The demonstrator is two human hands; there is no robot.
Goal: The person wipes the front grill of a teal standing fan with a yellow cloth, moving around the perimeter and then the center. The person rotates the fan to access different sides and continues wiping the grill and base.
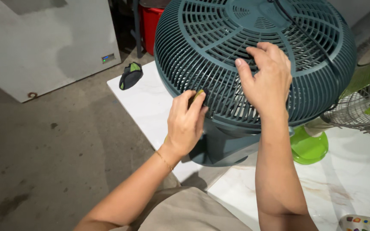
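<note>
A dark teal fan (219, 51) with a round slatted plastic grille stands on a white marble-patterned tabletop (150, 102). My right hand (265, 79) lies flat on the grille, fingers spread over the slats, steadying it. My left hand (186, 122) is at the grille's lower left rim, pinching a small tool with a yellow-green handle (198, 95) whose tip is against the rim. The tool's tip is hidden by my fingers. The fan's base (221, 147) shows below the grille.
A second fan with a bright green base (309, 147) and a metal wire guard (360, 109) stands at the right. A dark glove with green patches (130, 75) lies on the tabletop's far corner. A grey cabinet (43, 42) and a red bin (150, 23) stand behind.
</note>
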